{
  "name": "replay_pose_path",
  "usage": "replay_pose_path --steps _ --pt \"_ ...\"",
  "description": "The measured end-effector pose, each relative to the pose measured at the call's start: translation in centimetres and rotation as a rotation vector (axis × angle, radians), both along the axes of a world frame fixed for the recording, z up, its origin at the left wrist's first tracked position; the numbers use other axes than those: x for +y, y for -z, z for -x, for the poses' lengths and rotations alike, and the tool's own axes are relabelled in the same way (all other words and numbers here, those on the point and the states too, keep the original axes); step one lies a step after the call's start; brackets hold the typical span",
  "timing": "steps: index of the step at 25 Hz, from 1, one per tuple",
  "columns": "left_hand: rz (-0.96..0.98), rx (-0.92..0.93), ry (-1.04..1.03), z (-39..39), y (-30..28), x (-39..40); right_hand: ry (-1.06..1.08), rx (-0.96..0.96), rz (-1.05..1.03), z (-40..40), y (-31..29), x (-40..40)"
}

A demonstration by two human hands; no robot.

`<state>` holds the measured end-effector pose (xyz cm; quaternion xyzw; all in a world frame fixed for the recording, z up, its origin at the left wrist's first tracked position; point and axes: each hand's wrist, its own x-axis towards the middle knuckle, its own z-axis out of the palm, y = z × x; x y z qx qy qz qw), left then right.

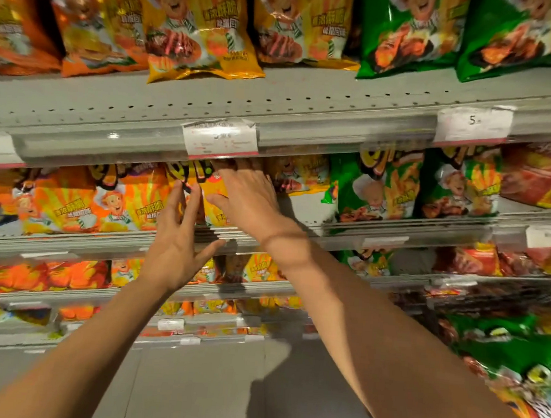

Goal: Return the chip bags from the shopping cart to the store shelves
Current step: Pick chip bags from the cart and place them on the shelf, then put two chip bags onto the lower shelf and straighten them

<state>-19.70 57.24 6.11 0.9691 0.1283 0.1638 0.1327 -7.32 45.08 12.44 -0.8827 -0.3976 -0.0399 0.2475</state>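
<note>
While both hands seat the yellow chip bag [214, 201] on the second shelf [298, 239], it is better to push it upright and level with its orange neighbours. The right hand [249, 197] presses on it with straight, spread fingers, and the left hand [175, 244] touches its left edge, fingers apart. This bag is glossy yellow with black letters.
</note>
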Motion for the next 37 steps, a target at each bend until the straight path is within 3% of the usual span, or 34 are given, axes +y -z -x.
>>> replay_pose_path --steps 3,7,10,14,20,26,30,35,37 --pt "0.093 0.060 0.058 0.0 -1.5 0.3 0.012 0.028 -0.017 -0.5 -1.4 -1.7" --pt "0.148 -0.084 0.064 2.1 -2.2 -1.1 0.138 0.091 -0.345 1.4 -0.8 -11.1" --pt "0.232 -0.164 0.191 3.2 -1.0 -5.2 0.376 0.293 -0.300 4.8 2.5 -21.4" --pt "0.482 -0.044 0.356 2.0 0.3 -13.9 0.720 0.434 -0.369 11.0 7.3 -35.1" --pt "0.325 0.064 0.771 -2.4 3.0 -26.9 1.032 0.588 -0.509 18.4 12.8 -47.4" --pt "0.278 0.362 0.872 -12.5 7.8 -44.1 1.187 0.748 -0.707 14.6 19.1 -59.6" --pt "0.202 0.659 0.786 -18.7 12.9 -54.3 1.184 0.873 -0.662 9.8 22.9 -66.7" --pt "0.097 0.988 0.632 -20.4 18.6 -58.2 1.118 0.976 -0.552 4.1 24.8 -71.3" --pt "-0.011 1.004 0.567 -19.5 20.0 -58.1 1.091 1.031 -0.561 1.9 24.9 -72.7"
